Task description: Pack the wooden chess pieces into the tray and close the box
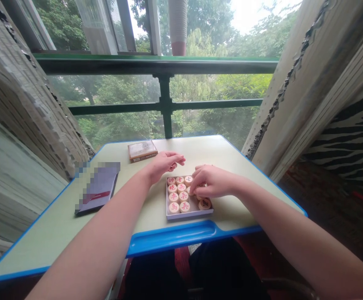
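A shallow white box point(190, 216) sits near the front of the table with rows of round wooden Chinese chess pieces point(174, 207) in it. Most visible pieces carry red characters; a piece with a dark character point(204, 203) lies in the front right corner. My right hand point(212, 180) reaches over the box's right side, its fingers pinched on a Chinese chess piece point(189, 191) in the third column. Bare box bottom shows in front of that piece. My right hand hides several pieces. Just behind the box hovers my left hand point(168, 161), fingers loosely bent and apart, holding nothing visible.
A flat brown-edged box point(142, 151) lies at the back left of the pale table point(231, 156). Left of my forearm is a dark flat object, partly pixelated point(98, 189). The table has a blue rim and front trough point(173, 237). Curtains flank the railed window.
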Demonstrator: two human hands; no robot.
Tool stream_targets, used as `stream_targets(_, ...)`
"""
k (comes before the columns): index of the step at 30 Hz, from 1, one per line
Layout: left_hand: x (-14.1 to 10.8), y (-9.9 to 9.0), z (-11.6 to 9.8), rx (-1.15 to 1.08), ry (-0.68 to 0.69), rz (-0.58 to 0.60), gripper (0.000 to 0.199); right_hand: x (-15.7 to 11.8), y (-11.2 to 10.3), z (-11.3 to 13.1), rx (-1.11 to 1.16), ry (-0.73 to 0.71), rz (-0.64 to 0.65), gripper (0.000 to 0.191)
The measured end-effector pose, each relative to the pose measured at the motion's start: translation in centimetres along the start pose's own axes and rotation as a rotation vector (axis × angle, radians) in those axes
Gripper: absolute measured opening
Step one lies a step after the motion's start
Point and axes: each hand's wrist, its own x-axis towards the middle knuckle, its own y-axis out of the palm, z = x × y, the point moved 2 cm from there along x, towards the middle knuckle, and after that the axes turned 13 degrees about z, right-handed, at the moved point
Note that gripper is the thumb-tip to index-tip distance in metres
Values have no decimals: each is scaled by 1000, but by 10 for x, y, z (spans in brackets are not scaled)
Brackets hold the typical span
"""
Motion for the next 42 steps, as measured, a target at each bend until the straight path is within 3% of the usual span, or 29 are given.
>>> stream_targets(18, 2, -2, 2, 27, 0, -7, 29, 2, 4, -3, -21, 69, -29, 23)
stream_targets(21, 1, -2, 1, 24, 3, -16, 29, 1, 0, -7, 3, 83, -107, 23)
stream_targets(23, -1, -2, 0, 33, 2, -24, 29, -1, -5, -16, 8, 178, -213, 24)
stream_targets(26, -3, -1, -1, 83, -9, -30, 32, -8, -13, -36, -59, 445, -343, 25)
stream_targets(28, -4, -1, 0, 136, -38, -29, 34, -13, -16, -48, -113, 597, -325, 23)
stream_targets(30, -4, 0, 1, 185, -55, -12, 34, -18, -18, -54, -116, 650, -270, 22)
stream_targets(37, -8, -2, 2, 204, -40, -31, 30, -22, -15, -52, -15, 573, -69, 28)
stream_targets(42, -8, -4, 2, 202, -55, -49, 31, -20, -13, -50, -23, 560, -51, 28)
